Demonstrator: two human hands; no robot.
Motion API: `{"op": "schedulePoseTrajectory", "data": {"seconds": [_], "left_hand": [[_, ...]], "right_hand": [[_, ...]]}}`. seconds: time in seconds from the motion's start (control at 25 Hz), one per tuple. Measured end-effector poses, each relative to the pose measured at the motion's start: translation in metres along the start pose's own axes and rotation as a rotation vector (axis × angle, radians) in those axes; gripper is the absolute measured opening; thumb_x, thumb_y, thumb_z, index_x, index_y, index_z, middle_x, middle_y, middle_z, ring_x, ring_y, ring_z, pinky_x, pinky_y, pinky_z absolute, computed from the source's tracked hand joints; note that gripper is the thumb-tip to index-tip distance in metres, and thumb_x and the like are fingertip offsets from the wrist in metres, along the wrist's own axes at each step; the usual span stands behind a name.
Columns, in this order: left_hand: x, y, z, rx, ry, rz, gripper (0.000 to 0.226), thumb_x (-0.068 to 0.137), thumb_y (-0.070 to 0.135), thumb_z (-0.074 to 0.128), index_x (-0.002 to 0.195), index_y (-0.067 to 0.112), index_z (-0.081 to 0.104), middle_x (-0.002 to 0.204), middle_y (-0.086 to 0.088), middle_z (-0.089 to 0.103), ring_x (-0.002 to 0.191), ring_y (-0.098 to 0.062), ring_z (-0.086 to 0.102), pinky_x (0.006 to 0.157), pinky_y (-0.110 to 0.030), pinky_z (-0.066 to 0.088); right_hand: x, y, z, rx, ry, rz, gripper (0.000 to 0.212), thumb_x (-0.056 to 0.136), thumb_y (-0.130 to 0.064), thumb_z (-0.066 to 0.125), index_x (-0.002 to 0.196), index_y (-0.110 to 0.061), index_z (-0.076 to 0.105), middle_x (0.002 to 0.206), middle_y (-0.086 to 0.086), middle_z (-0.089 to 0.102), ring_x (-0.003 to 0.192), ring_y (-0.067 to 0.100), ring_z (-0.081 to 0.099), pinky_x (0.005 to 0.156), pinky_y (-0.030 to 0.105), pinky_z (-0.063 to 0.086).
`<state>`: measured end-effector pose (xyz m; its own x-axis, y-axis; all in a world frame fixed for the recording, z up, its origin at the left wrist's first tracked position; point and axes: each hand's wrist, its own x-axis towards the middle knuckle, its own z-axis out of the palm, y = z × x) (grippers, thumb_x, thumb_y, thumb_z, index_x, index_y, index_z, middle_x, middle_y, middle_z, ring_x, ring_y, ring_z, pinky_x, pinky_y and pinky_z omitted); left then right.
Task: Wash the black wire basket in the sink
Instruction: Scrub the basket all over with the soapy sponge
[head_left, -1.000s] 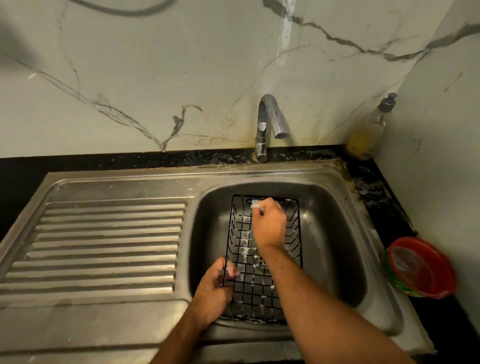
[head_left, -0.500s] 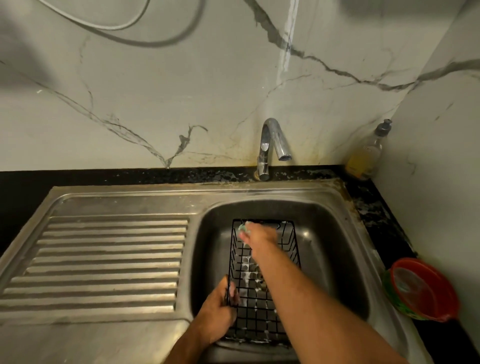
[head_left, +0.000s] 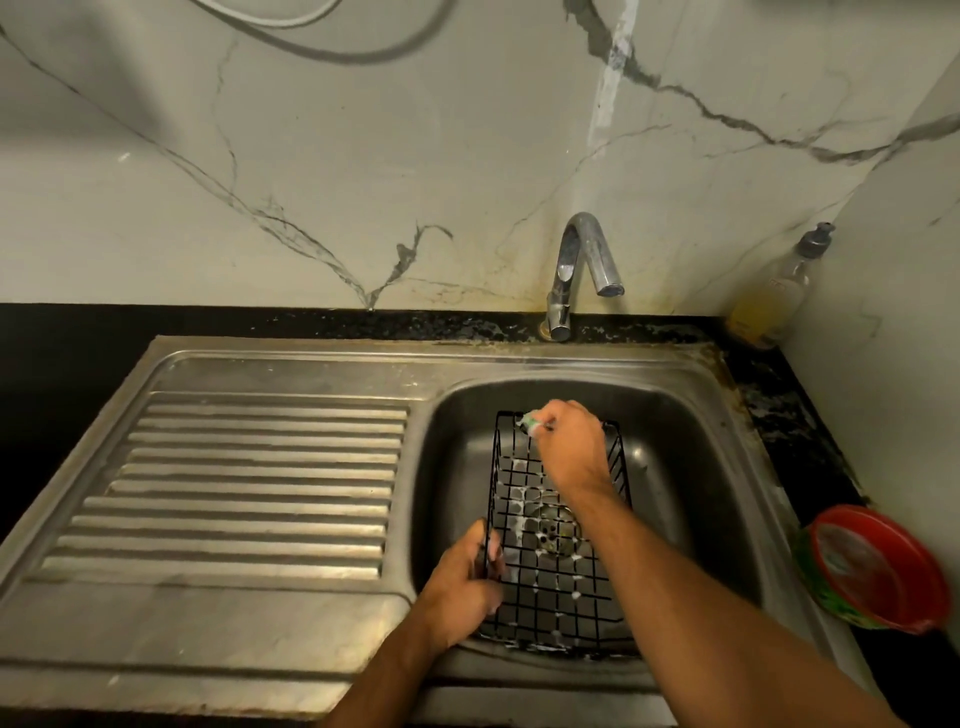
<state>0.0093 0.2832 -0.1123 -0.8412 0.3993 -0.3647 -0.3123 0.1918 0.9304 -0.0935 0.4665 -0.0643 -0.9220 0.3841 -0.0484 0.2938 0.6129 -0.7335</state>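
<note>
A black wire basket (head_left: 550, 587) lies in the steel sink bowl (head_left: 691, 467), flecked with white foam, over the drain. My left hand (head_left: 465, 587) grips the basket's near left rim. My right hand (head_left: 569, 447) reaches across the basket and pinches a small green and white scrub pad (head_left: 531, 422) against the far left corner of the rim. The tap (head_left: 582, 270) stands behind the bowl with no water running.
A ribbed steel drainboard (head_left: 249, 483) lies left of the bowl. A clear bottle of yellow liquid (head_left: 774, 296) stands in the back right corner. A red and green tub (head_left: 878, 571) sits on the black counter at right, next to the side wall.
The view has tilted up and then settled. My right hand keeps working the pad along the basket's far rim, shifting slightly left and back; my left hand stays on the near left rim.
</note>
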Motion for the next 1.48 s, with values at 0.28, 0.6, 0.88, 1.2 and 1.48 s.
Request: {"op": "schedulePoseTrajectory", "data": {"seconds": [0.28, 0.6, 0.88, 1.2, 1.48], "left_hand": [[0.002, 0.000, -0.001, 0.005, -0.020, -0.042, 0.032, 0.061, -0.007, 0.051, 0.084, 0.014, 0.044, 0.080, -0.007, 0.047, 0.070, -0.022, 0.047, 0.048, -0.029, 0.036], [0.007, -0.004, -0.006, 0.100, -0.038, -0.091, 0.042, 0.058, -0.005, 0.053, 0.075, 0.032, 0.047, 0.078, -0.004, 0.054, 0.070, -0.022, 0.049, 0.057, -0.038, 0.039], [-0.001, 0.000, -0.001, 0.074, -0.029, -0.057, 0.043, 0.066, -0.003, 0.054, 0.072, 0.040, 0.052, 0.079, 0.005, 0.057, 0.070, -0.013, 0.051, 0.056, -0.033, 0.039], [0.004, 0.005, 0.001, 0.097, 0.005, -0.023, 0.047, 0.063, -0.007, 0.050, 0.072, 0.039, 0.047, 0.082, -0.005, 0.047, 0.075, -0.018, 0.050, 0.053, -0.023, 0.040], [0.003, -0.002, -0.002, 0.176, -0.019, -0.046, 0.035, 0.059, 0.006, 0.054, 0.076, 0.035, 0.049, 0.079, 0.002, 0.053, 0.073, -0.023, 0.052, 0.060, -0.043, 0.043]], "right_hand": [[-0.014, -0.025, 0.035, 0.255, -0.045, 0.087, 0.011, 0.088, -0.017, 0.071, 0.098, -0.021, 0.075, 0.097, -0.002, 0.076, 0.091, 0.012, 0.069, 0.088, 0.031, 0.056], [-0.039, -0.016, 0.031, 0.293, -0.182, 0.207, 0.012, 0.080, -0.020, 0.077, 0.087, -0.029, 0.077, 0.085, -0.010, 0.076, 0.077, 0.009, 0.072, 0.077, 0.036, 0.062], [0.010, -0.040, 0.003, -0.309, -0.120, -0.208, 0.017, 0.094, -0.016, 0.056, 0.109, -0.012, 0.062, 0.110, 0.007, 0.061, 0.097, 0.024, 0.063, 0.087, 0.038, 0.055], [0.008, -0.010, -0.018, -0.940, -0.322, -0.557, 0.034, 0.094, -0.005, 0.051, 0.128, -0.008, 0.054, 0.127, 0.010, 0.053, 0.117, 0.027, 0.052, 0.093, 0.037, 0.049], [0.020, -0.023, -0.030, -0.842, -0.309, -0.505, 0.032, 0.089, -0.019, 0.063, 0.120, -0.012, 0.060, 0.121, 0.006, 0.056, 0.111, 0.025, 0.055, 0.094, 0.038, 0.049]]}}
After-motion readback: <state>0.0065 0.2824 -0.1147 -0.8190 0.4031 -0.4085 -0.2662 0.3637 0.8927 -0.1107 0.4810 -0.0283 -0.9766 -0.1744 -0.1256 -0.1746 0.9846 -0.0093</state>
